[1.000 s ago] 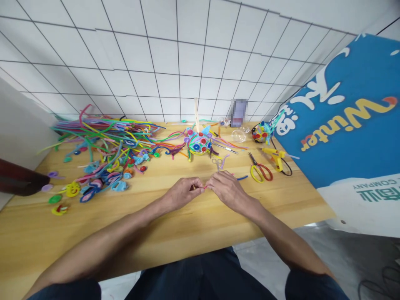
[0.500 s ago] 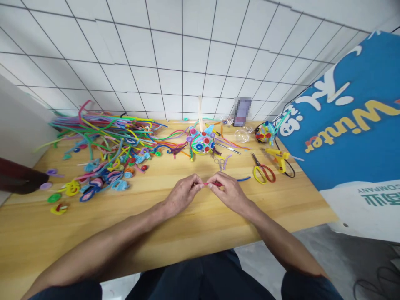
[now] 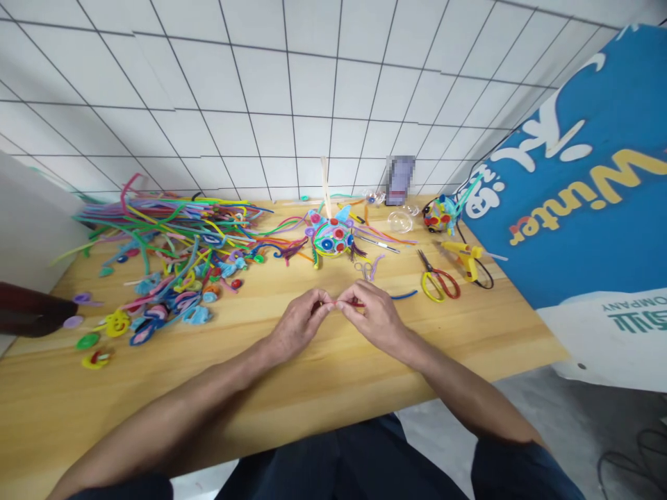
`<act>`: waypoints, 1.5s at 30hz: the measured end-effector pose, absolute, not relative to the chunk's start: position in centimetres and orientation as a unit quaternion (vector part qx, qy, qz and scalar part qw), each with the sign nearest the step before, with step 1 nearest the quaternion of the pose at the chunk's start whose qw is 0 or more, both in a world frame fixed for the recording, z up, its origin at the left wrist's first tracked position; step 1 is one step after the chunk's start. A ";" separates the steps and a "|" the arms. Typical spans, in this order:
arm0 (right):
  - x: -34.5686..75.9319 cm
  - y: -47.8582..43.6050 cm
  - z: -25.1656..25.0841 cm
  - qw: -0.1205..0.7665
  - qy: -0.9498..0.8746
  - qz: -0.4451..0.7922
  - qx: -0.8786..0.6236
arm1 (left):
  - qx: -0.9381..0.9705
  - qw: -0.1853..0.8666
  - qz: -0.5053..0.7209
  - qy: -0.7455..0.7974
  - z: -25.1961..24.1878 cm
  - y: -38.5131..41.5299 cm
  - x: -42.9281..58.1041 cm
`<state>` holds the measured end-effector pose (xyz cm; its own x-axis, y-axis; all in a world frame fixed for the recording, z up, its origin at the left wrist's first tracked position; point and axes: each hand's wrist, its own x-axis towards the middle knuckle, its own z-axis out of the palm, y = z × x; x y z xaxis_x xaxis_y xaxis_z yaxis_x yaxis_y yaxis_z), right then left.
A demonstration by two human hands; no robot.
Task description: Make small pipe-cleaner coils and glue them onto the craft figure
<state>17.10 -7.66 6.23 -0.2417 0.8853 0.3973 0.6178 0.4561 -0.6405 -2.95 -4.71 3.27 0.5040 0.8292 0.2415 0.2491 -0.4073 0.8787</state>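
Note:
Over the middle of the table, my left hand (image 3: 298, 325) and my right hand (image 3: 374, 318) meet fingertip to fingertip. Both are closed in a pinch on a thin red pipe cleaner (image 3: 356, 304); most of it is hidden by the fingers. Just beyond them sits a round figure (image 3: 333, 239) covered in coloured pipe-cleaner coils, with a pale stick rising behind it. A short blue pipe cleaner (image 3: 405, 295) lies to the right of my right hand. Small scissors (image 3: 363, 269) rest between the figure and my hands.
Loose pipe cleaners (image 3: 171, 212) and coiled pieces (image 3: 192, 295) cover the table's left side. On the right lie red-and-yellow-handled scissors (image 3: 440, 283) and a yellow glue gun (image 3: 466, 260). Behind them are a second figure (image 3: 439, 215), clear plastic domes (image 3: 400, 221) and a phone (image 3: 400, 180).
My fingertips have come slightly closer together, and less of the red pipe cleaner shows between them. The camera view has tilted and shifted a little; the table things have not moved.

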 end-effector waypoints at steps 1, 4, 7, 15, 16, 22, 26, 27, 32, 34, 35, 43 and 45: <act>16.7 -7.7 6.0 0.396 -0.738 0.212 -0.503 | 0.747 0.415 0.376 0.358 3.0 -4.9 -2.8; 16.0 -7.7 5.4 0.428 -0.675 0.304 -0.518 | 0.688 0.448 0.432 0.373 2.4 -5.1 -2.6; 16.4 -7.3 5.2 0.408 -0.700 0.308 -0.499 | 0.707 0.453 0.405 0.362 2.5 -4.4 -3.0; 18.1 -6.8 5.1 0.290 -0.838 0.131 -0.443 | 0.884 0.265 0.265 0.280 3.2 -2.8 -4.4; 18.0 -6.8 5.0 0.296 -0.832 0.143 -0.447 | 0.886 0.261 0.266 0.276 3.1 -3.0 -4.3; 17.0 -6.8 4.3 0.408 -0.657 0.408 -0.485 | 0.777 0.375 0.387 0.326 2.8 -4.2 -3.5; 17.5 -6.4 4.2 0.383 -0.654 0.431 -0.489 | 0.766 0.412 0.357 0.341 2.9 -3.8 -3.5; 17.6 -6.3 4.3 0.373 -0.680 0.397 -0.491 | 0.787 0.391 0.340 0.335 3.0 -3.6 -3.6; 17.9 -6.3 4.6 0.334 -0.762 0.278 -0.479 | 0.868 0.277 0.302 0.281 3.8 -2.9 -4.1; 17.8 -6.4 4.6 0.330 -0.769 0.271 -0.476 | 0.882 0.261 0.285 0.270 3.9 -2.8 -4.3; 17.8 -6.4 4.6 0.330 -0.770 0.270 -0.475 | 0.888 0.256 0.274 0.265 3.9 -2.8 -4.4; 17.3 -6.9 4.9 0.389 -0.673 0.399 -0.487 | 0.852 0.279 0.368 0.246 4.1 -3.5 -4.0; 17.1 -7.0 4.7 0.406 -0.609 0.489 -0.474 | 0.798 0.327 0.420 0.281 3.9 -4.1 -3.5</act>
<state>17.05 -7.00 4.67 -0.2203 0.9750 0.0306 0.1806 0.0716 -0.9809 -3.50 -4.05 3.87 0.4882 0.7237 0.4878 0.1745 -0.6286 0.7579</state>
